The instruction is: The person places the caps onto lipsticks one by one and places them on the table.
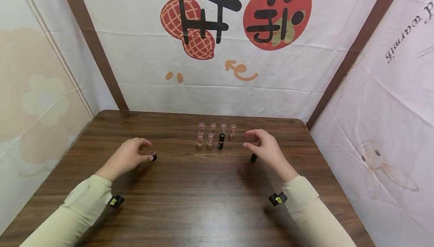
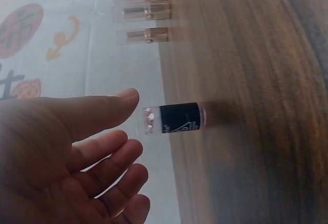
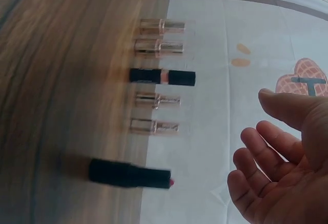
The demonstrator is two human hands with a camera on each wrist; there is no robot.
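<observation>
My left hand [image 1: 125,156] hovers with loosely bent, parted fingers beside a small dark-labelled cylinder [image 2: 179,118], which stands upright on the table and has a clear top with something pink inside. A gap shows between thumb and cylinder in the left wrist view. Over on the right, my right hand [image 1: 268,148] is held in the air, fingers apart and gripping nothing. Near it stands a black lipstick-like tube [image 3: 128,174] with a pink tip; the head view has the hand partly covering this tube [image 1: 253,158].
Toward the back of the wooden table [image 1: 190,202], several clear-capped gold lipstick tubes [image 1: 200,141] stand in two rows. A black tube with a copper band [image 1: 221,141] ends the front row. Printed white cloth [image 1: 142,89] hangs behind the table and at both sides.
</observation>
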